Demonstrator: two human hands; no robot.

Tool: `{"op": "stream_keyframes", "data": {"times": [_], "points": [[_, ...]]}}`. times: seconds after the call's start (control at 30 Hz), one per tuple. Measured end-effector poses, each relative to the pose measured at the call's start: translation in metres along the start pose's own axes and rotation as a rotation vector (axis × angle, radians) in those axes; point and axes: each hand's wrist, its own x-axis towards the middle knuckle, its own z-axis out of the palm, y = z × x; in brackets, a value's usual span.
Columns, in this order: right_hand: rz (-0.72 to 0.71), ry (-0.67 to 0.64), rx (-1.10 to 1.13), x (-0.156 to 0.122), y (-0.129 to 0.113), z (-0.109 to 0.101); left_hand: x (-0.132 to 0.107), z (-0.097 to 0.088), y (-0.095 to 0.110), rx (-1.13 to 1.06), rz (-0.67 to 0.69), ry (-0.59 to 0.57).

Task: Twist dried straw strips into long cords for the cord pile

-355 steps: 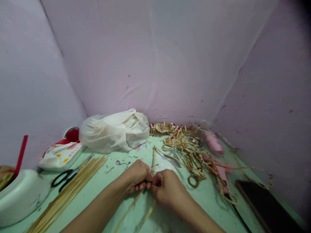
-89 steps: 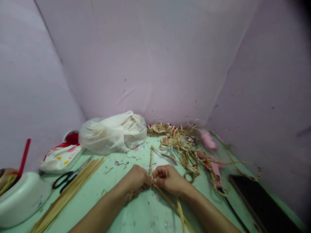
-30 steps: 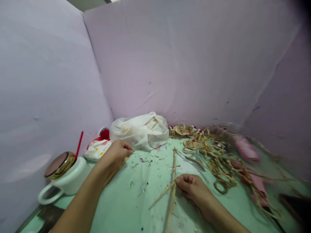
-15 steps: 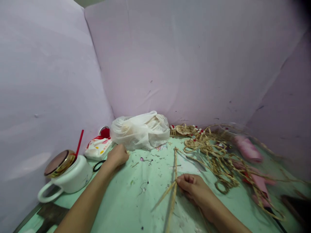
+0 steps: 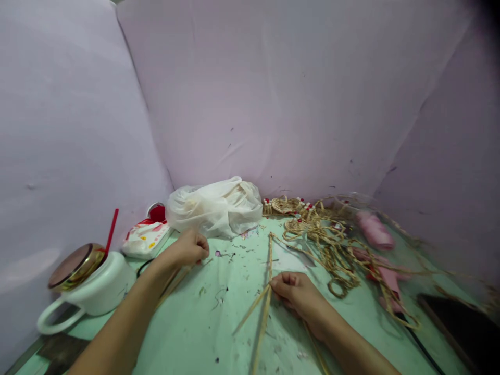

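My right hand (image 5: 297,296) pinches a thin straw braid (image 5: 270,258) at the point where its loose strands fan out. One short strand (image 5: 250,311) slants to the lower left, and a longer one (image 5: 261,333) runs down toward me. My left hand (image 5: 190,248), a little blurred, is closed on a straw strand (image 5: 176,281); part of it trails back beneath my forearm, and a tip pokes out past the fingers. From the braid's far end, cord runs right into a tangled heap of braided straw cord (image 5: 332,252).
At the back lies a white plastic bag (image 5: 216,205). On the left stand a white mug (image 5: 103,289) with a gold-rimmed lid (image 5: 76,265) and a tissue pack (image 5: 145,238). To the right are a pink thread cone (image 5: 375,230), a pink tool with a cord (image 5: 388,281) and a dark flat object (image 5: 461,328).
The view has swung slightly right. My left hand has come nearer, away from the plastic bag, and a straw strand now shows under it. My right hand keeps its pinch on the braid.
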Motion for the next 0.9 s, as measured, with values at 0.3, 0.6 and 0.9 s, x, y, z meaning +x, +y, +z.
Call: {"op": "stream_keyframes", "data": {"times": [0.3,0.6,0.9], "points": [[-0.033,0.003,-0.011,0.001,0.001,0.0,0.012,-0.005,-0.018,0.212,-0.048,0.19],[-0.02,0.012,-0.009,0.001,0.001,-0.001,0.016,0.006,-0.023,0.274,-0.099,0.15],[-0.071,0.023,0.012,0.003,0.002,-0.002,-0.028,0.049,0.057,-0.484,0.138,-0.478]]}}
